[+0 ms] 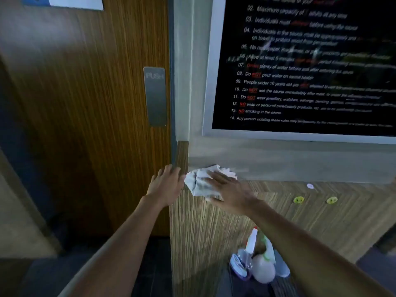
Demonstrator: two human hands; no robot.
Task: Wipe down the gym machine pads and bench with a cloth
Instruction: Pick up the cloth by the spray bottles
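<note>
Head view is showing the right hand (227, 189) lying flat, fingers straight and together, pressing a crumpled white cloth (200, 182) against the wall where a grey ledge (300, 168) is meeting the striped wood panel (214, 228) below it. No finger is curling round the cloth; part of it is hiding under the palm, so its full shape is hard to make out. Just beside the cloth, toward the door, the left hand (166, 184) is resting with relaxed, spread fingers on the wooden corner post (182, 155), gripping nothing. Beyond that post the wooden door (85, 103) is carrying a metal push plate (155, 96) whose lettering is blurring faintly. Above the ledge a framed black rules board (300, 67) is running off the top and right edges, its upper lines smeared beyond reading. Below the cloth, on the floor against the panel, a cluster of spray bottles (257, 260) is sitting, blurred and partly hidden behind the right forearm. Two yellow stickers (298, 200) are sitting on the panel beneath the ledge.
</note>
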